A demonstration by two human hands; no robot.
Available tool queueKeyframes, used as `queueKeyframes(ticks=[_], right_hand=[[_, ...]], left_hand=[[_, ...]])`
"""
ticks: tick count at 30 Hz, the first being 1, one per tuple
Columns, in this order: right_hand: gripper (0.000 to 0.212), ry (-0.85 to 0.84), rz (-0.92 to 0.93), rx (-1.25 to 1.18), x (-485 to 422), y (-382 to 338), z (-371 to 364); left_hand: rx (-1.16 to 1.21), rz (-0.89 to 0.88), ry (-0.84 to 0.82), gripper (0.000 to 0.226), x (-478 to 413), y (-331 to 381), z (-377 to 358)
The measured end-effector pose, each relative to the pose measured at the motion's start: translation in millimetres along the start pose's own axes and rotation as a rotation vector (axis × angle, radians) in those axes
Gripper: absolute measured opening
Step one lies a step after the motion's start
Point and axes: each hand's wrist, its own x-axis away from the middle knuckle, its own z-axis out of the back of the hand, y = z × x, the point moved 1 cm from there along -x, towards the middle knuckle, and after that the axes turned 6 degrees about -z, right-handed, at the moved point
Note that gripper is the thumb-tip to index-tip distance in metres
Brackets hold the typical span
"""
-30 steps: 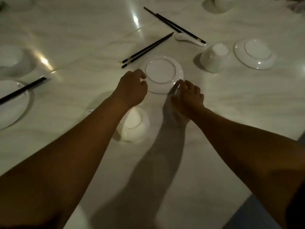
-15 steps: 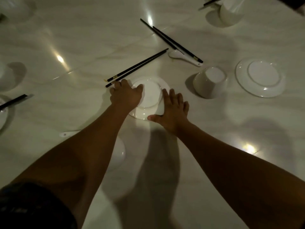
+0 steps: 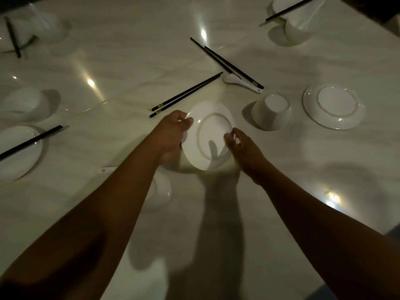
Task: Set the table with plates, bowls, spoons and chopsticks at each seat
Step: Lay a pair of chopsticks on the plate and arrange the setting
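The left hand and the right hand curl their fingers around the white plate, holding it tipped up.

Bench, centre: centre plate tilted off the surface, left grip at its left rim, right grip at its right rim. Just far-left of it, a chopstick pair. Right of it, a bowl; further right, the right plate. Beyond that bowl, a spoon, with a second chopstick pair along its far side. Near-left, partly under the left forearm: near bowl. Left edge: left plate, with chopsticks across it.
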Motion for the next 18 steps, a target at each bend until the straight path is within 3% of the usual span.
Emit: queueKeyframes(ticks=[2, 4, 6, 9, 15, 18], right_hand=[[0.035, -0.054, -0.126, -0.38, 22.5, -10.5, 6.4], [0.052, -0.091, -0.28, -0.664, 41.7, -11.0, 12.6], [0.067, -0.092, -0.357, -0.835, 61.6, -11.1, 15.2], [0.061, -0.084, -0.447, -1.009, 98.1, -8.1, 13.4], [0.022, -0.034, -0.549, -0.905, 170.5, 9.6, -15.6], [0.018, -0.061, -0.511, -0.821, 199.1, 21.8, -35.9]], left_hand=[[-0.076, -0.108, 0.004, 0.018, 32.5, 6.7, -9.3], [-0.17, -0.216, -0.039, 0.019, 70.4, 10.8, -14.5], [-0.316, -0.322, -0.105, 0.018, 112.7, 8.9, -16.6], [-0.567, -0.516, -0.166, 0.01, 171.9, -0.6, -13.1], [-0.782, -0.68, -0.251, 0.035, 251.6, -49.2, 12.7], [-0.833, -0.716, -0.165, 0.028, 284.8, -89.1, 31.0]])
